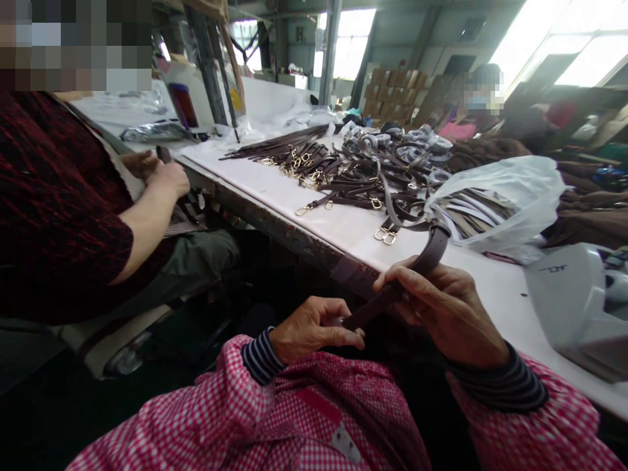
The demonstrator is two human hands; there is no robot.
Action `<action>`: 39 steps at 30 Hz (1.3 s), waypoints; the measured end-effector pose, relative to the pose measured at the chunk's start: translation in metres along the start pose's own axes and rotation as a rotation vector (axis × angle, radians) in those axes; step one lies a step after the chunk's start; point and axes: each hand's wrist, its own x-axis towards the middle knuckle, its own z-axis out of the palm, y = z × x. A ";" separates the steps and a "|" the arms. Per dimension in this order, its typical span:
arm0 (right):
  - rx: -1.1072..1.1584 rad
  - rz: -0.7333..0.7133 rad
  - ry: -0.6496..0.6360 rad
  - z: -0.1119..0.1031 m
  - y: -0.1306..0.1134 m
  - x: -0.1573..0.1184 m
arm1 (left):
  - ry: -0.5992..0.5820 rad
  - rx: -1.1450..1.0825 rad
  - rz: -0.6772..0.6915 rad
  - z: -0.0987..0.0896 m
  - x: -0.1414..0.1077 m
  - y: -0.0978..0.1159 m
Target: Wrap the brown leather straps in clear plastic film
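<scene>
A dark brown strap curves down from the table edge between my two hands. My left hand pinches its lower end between thumb and fingers. Higher up, my right hand has its fingers closed round the strap. The upper part of the strap reaches the table beside a pile of brown straps with gold-coloured buckles. Two gold-coloured rings lie on the white table just beyond the held strap.
At the right, a clear plastic bag holds strips, and a white plastic bin stands nearer. On the left sits a person in a dark red top, hands near the table edge. Stacked cartons are behind.
</scene>
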 end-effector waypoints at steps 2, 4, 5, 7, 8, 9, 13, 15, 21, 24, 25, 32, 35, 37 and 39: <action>0.013 -0.007 -0.012 0.000 -0.003 -0.001 | -0.067 -0.077 -0.001 0.005 0.001 0.003; 0.012 -0.008 -0.033 0.000 -0.004 -0.003 | -0.115 -0.098 -0.003 0.010 0.003 0.005; 0.008 -0.008 -0.043 0.000 -0.004 -0.004 | -0.122 -0.090 0.000 0.012 0.005 0.007; -0.001 -0.006 -0.052 -0.001 -0.002 -0.005 | -0.107 -0.063 0.010 0.015 0.007 0.009; -0.006 -0.007 -0.051 -0.002 -0.001 -0.006 | -0.087 -0.045 0.017 0.016 0.008 0.009; -0.011 -0.007 -0.047 -0.002 0.001 -0.007 | -0.064 -0.023 0.020 0.017 0.010 0.010; -0.014 0.000 -0.041 -0.003 0.009 -0.010 | -0.003 0.048 0.019 0.020 0.015 0.008; -0.021 0.015 -0.069 -0.001 0.011 -0.012 | -0.004 0.052 0.030 0.022 0.018 0.007; -0.034 0.031 -0.147 0.009 0.013 -0.015 | 0.062 0.046 0.120 0.028 0.023 0.008; 0.030 0.048 -0.204 0.013 0.019 -0.014 | 0.157 0.127 0.121 0.033 0.022 0.007; 0.044 0.052 -0.224 0.014 0.022 -0.014 | 0.162 0.140 0.129 0.034 0.022 0.006; 0.012 0.114 -0.196 0.005 0.033 -0.012 | 0.026 -0.110 0.213 0.026 0.028 0.008; 0.026 0.114 -0.155 -0.002 0.026 -0.012 | -0.138 -0.083 0.129 0.010 0.030 0.012; 0.066 0.104 -0.145 -0.006 0.020 -0.012 | -0.253 0.020 0.012 0.001 0.029 0.010; 0.075 0.099 -0.162 -0.008 0.016 -0.013 | -0.321 0.095 -0.113 -0.003 0.028 0.004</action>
